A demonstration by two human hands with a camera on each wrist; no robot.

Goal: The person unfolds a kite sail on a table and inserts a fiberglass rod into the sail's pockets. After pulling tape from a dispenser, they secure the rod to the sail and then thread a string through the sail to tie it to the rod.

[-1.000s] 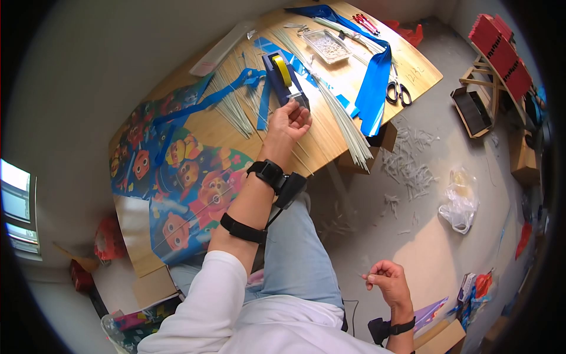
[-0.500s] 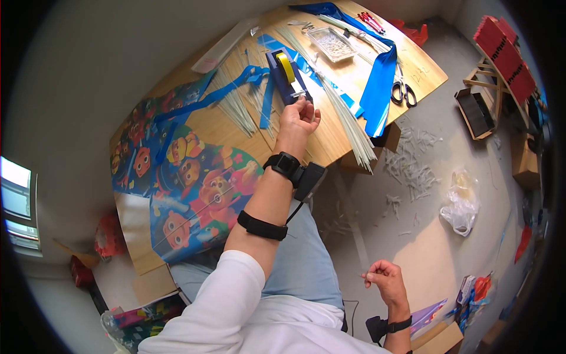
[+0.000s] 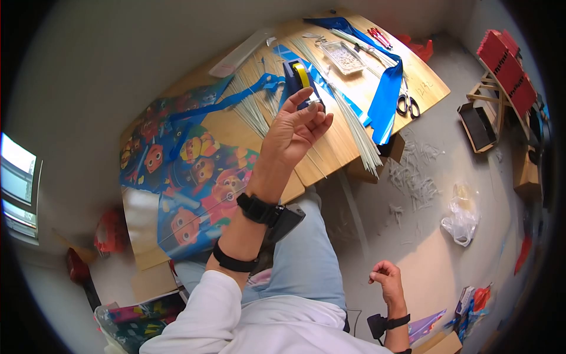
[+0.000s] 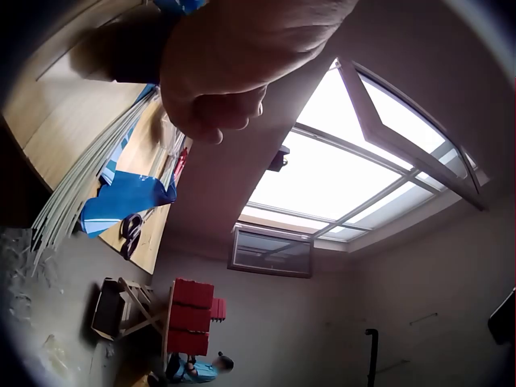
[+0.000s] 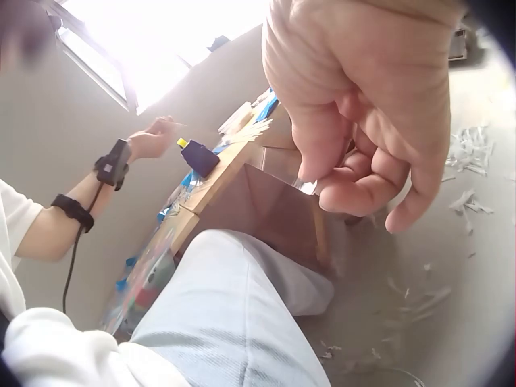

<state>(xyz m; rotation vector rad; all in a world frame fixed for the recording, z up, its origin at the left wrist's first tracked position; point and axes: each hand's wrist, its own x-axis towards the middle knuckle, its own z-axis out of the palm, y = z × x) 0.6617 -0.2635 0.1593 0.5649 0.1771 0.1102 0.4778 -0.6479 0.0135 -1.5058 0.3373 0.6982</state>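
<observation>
My left hand point(image 3: 298, 127) is raised above the wooden table point(image 3: 424, 82), fingers spread and fairly straight, just in front of a dark blue tape dispenser point(image 3: 295, 82) with a yellow roll point(image 3: 301, 75). The right wrist view shows the left hand point(image 5: 153, 139) lifted beside the dispenser point(image 5: 197, 157). Whether tape sticks to a fingertip I cannot tell. My right hand point(image 3: 383, 277) hangs low beside my right thigh. Its fingers point(image 5: 367, 181) are curled with the thumb against them, seemingly pinching a small thin piece.
A cartoon-printed kite sheet point(image 3: 188, 171) covers the table's left end. Bundles of thin white sticks point(image 3: 354, 130), blue ribbon point(image 3: 389, 88), scissors point(image 3: 407, 105) and a clear tray point(image 3: 343, 57) lie on the table. Scraps point(image 3: 413, 171) and a plastic bag point(image 3: 463, 215) litter the floor.
My left hand has lifted off the tape dispenser's cutter and its fingers have spread. The right hand has stayed low at my side, still curled.
</observation>
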